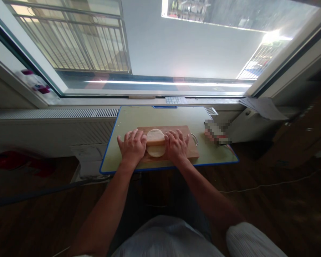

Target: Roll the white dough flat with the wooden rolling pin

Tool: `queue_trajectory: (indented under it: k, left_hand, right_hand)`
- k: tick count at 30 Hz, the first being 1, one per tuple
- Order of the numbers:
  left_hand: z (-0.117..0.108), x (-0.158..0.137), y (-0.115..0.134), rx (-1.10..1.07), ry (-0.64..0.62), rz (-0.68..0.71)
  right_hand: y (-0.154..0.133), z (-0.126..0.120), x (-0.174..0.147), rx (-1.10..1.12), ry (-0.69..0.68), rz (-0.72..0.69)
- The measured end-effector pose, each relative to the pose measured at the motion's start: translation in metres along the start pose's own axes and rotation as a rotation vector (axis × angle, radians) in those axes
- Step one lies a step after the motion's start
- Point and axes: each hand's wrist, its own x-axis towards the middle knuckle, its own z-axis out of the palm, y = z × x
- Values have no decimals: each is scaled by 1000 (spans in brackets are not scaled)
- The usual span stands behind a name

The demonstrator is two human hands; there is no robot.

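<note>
A round, flat piece of dough (155, 151) lies on a wooden cutting board (163, 129). Across its middle runs a wooden rolling pin (155, 142). My left hand (133, 144) is over the pin's left end, and my right hand (177, 145) covers the right end. Both palms face down, with the fingers bent over the pin and pointing away from me. The hands hide the ends of the pin. A metal handle (194, 139) sticks out from the board's right side, just beyond my right hand.
The board rests on a small green table with a blue edge (123, 121). On its right side is a blurred-out item (217, 132). Behind stand a radiator (96, 113) and a large window. Bottles (37, 84) stand on the sill at left; papers (264, 107) lie at right.
</note>
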Motion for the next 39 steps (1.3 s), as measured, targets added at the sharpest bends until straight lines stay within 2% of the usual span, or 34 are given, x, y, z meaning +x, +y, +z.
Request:
queue_trajectory:
  k: [5,13,21,26,39]
  left_hand:
    - [-5,-24,-2,-19,-13,26]
    - [-11,-70,-2,-19,-13,83]
    - [-11,-96,-3,3,-2,111]
    - [-11,-87,0,5,-18,90]
    - [2,-19,6,-15,-38,18]
  right_hand:
    - [7,-3,-22,-32,-30,-55]
    - [9,-7,-52,-26,-31,-52]
    - [11,3,-76,-47,53,-62]
    - [9,-3,-60,-51,2,-45]
    - [4,0,8,-50,-89,-32]
